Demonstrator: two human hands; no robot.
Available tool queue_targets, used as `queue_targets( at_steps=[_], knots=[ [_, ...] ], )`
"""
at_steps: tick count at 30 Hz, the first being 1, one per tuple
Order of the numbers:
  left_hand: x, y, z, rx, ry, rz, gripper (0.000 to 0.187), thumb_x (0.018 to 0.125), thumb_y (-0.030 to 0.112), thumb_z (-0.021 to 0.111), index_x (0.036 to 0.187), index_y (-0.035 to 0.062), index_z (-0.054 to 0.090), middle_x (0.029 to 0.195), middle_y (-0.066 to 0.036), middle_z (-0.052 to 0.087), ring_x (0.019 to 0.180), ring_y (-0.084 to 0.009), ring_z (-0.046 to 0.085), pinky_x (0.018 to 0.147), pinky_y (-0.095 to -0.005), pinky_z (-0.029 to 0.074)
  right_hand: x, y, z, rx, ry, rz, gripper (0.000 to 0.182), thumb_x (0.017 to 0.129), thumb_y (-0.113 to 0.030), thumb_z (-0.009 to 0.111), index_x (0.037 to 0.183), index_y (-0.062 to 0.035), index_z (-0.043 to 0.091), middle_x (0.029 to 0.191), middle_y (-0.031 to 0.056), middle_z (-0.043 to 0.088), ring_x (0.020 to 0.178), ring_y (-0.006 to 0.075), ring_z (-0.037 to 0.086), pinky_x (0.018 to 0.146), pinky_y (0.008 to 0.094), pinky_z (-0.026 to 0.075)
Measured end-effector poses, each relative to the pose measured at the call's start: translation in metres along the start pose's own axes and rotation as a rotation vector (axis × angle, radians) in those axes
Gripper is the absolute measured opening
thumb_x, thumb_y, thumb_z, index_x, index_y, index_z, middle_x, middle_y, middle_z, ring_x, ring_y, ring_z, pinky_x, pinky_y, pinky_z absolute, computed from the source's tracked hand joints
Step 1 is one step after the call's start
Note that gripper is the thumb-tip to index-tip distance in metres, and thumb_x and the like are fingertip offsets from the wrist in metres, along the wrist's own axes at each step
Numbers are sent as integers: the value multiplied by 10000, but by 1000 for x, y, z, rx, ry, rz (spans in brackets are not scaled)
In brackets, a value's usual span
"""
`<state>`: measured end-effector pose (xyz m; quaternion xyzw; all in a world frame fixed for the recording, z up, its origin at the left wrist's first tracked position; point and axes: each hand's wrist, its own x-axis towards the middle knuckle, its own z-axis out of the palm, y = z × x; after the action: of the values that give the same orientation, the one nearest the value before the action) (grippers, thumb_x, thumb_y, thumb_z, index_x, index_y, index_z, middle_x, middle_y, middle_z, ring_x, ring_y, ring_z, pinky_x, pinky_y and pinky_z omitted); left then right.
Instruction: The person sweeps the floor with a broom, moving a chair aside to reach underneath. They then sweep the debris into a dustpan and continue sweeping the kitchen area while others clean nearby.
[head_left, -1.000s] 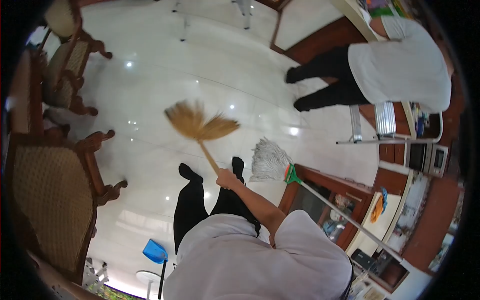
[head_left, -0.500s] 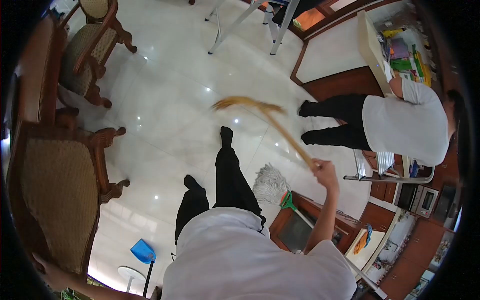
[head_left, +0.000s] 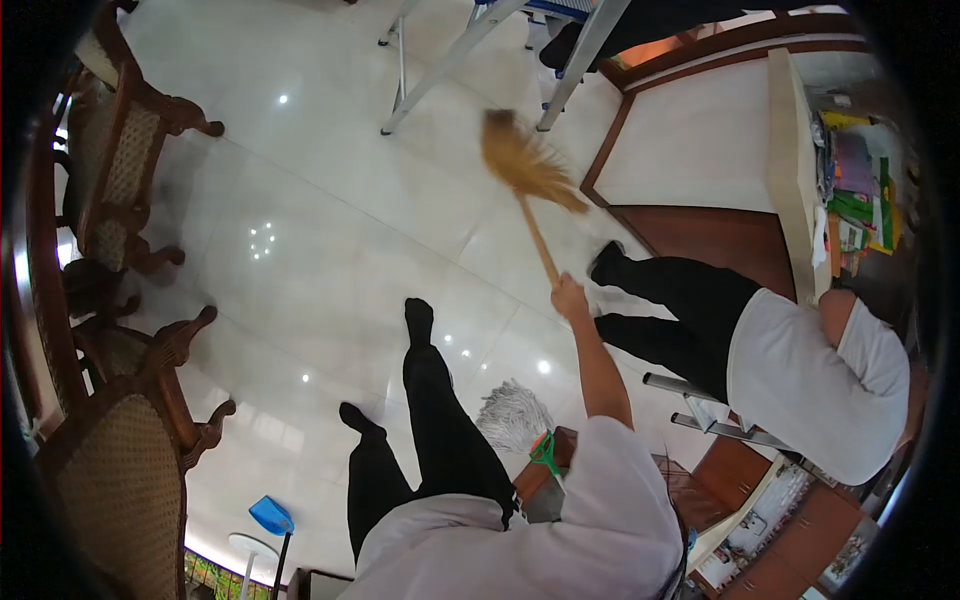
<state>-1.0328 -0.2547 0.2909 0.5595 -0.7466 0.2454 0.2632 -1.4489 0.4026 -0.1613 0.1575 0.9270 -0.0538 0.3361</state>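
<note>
A soft broom with spread tan bristles [head_left: 530, 168] is held out over the shiny white tiled floor [head_left: 350, 230]. Its yellowish handle [head_left: 539, 238] runs down to my right hand [head_left: 569, 297], whose fingers are wrapped round it. The bristles are a little blurred and lie close to the legs of a metal ladder [head_left: 440, 75]. My left hand is out of the frame. My own feet in black socks [head_left: 418, 322] stand on the floor below the broom.
A person in a white shirt [head_left: 810, 385] stands at the right by a shelf with packets [head_left: 850, 190]. Carved wooden chairs [head_left: 115, 470] line the left. A grey mop [head_left: 515, 415] and a blue dustpan [head_left: 271, 516] are nearer me. Dark legs [head_left: 650, 25] show at the ladder.
My right hand has carried the broom forward, and its bristles have swung up towards the ladder. My left hand, earlier by the chair at lower left, has left the view. The whole view has shifted.
</note>
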Motion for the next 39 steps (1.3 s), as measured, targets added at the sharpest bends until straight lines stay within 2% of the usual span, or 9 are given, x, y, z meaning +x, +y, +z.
queue_targets(
  at_steps=[8, 15, 23, 24, 26, 27, 30, 34, 39],
  knots=[
    [-103, -16, 8, 49, -324, -170, 440, 770, 358, 547, 1058, 33, 477, 971, -139, 536, 860, -259, 519, 720, -398, 440, -153, -23, -169, 58, 23, -253, 291, 668, -123, 584, 959, -140, 589, 808, 164, 584, 761, 317, 570, 682, 388, 455],
    [-174, -28, 6, 73, -492, -262, 459, 771, 366, 542, 1072, 30, 458, 981, -150, 527, 868, -271, 515, 727, -406, 440, 32, -122, -178, -278, 448, -519, 247, 754, -122, 508, 987, -44, 535, 758, 184, 563, 709, 330, 563, 629, 416, 466],
    [-224, -34, 0, 99, -622, -380, 481, 773, 376, 538, 1088, 27, 438, 993, -161, 517, 876, -286, 511, 736, -415, 441, 188, -173, -67, 291, 192, -116, 255, 770, -184, 503, 931, 6, 557, 821, 205, 582, 743, 292, 580, 647, 376, 465],
    [-229, -34, 1, 93, -643, -387, 483, 773, 377, 537, 1090, 27, 435, 994, -163, 516, 878, -287, 511, 737, -416, 441, 189, -152, -36, 43, 397, -362, 255, 773, -199, 502, 890, 21, 560, 715, 168, 589, 623, 242, 578, 560, 341, 467],
    [-237, -34, 5, 62, -670, -423, 489, 774, 379, 536, 1094, 26, 430, 997, -166, 514, 880, -291, 510, 739, -418, 441, 152, -123, 9, 221, 324, -342, 233, 769, -213, 509, 814, 11, 554, 596, 133, 565, 487, 213, 542, 458, 334, 456],
    [-241, -33, 7, 47, -691, -440, 492, 774, 380, 535, 1096, 25, 427, 998, -167, 512, 881, -293, 509, 740, -420, 441, 110, -119, 16, 344, 200, -258, 219, 761, -189, 477, 766, 9, 568, 723, 211, 575, 693, 361, 564, 636, 421, 458],
    [-255, -31, 15, -17, -751, -492, 500, 774, 384, 534, 1103, 24, 419, 1003, -172, 509, 884, -298, 508, 743, -423, 441, -2, -101, 42, 615, -24, -185, 222, 791, -225, 491, 795, -10, 549, 470, 109, 499, 338, 177, 478, 325, 320, 395],
    [-272, -21, 35, -139, -850, -548, 511, 775, 388, 531, 1111, 23, 409, 1008, -178, 504, 889, -305, 506, 747, -428, 441, -124, -102, 5, 858, -471, 16, 222, 763, -166, 548, 924, -13, 551, 503, 62, 501, 342, 113, 438, 293, 237, 334],
    [-287, -12, 57, -280, -973, -595, 525, 776, 394, 528, 1121, 21, 396, 1015, -185, 498, 894, -314, 503, 752, -433, 441, -161, -34, -65, 823, -441, 30, 272, 740, -157, 610, 977, -29, 573, 568, 75, 556, 393, 76, 468, 316, 200, 329]
  ],
)
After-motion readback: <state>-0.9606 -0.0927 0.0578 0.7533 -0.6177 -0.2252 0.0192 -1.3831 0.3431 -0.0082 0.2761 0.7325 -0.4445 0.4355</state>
